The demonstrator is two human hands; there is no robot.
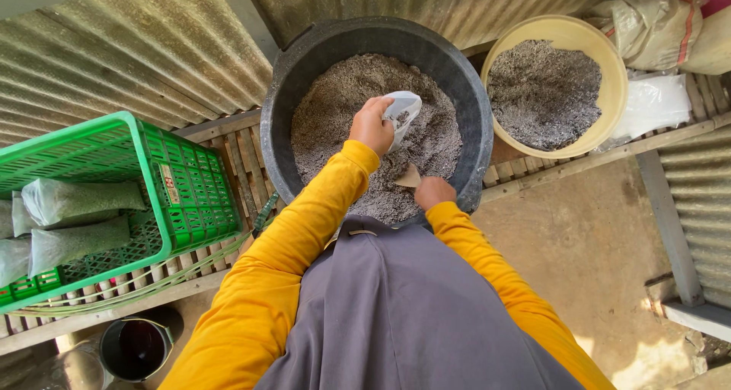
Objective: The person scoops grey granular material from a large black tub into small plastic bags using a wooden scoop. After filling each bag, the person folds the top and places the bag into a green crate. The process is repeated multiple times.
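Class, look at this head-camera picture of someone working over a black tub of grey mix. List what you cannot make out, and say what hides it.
- Right hand: what it grips; only a tan tip shows, the fist covers the rest.
- Clear bag in the left hand: how full, hidden by the hand.
- Green crate: left part cut by the frame edge.
- Black tub: near rim hidden by the grey apron.

Bright daylight; sharp focus; edges slightly bowed.
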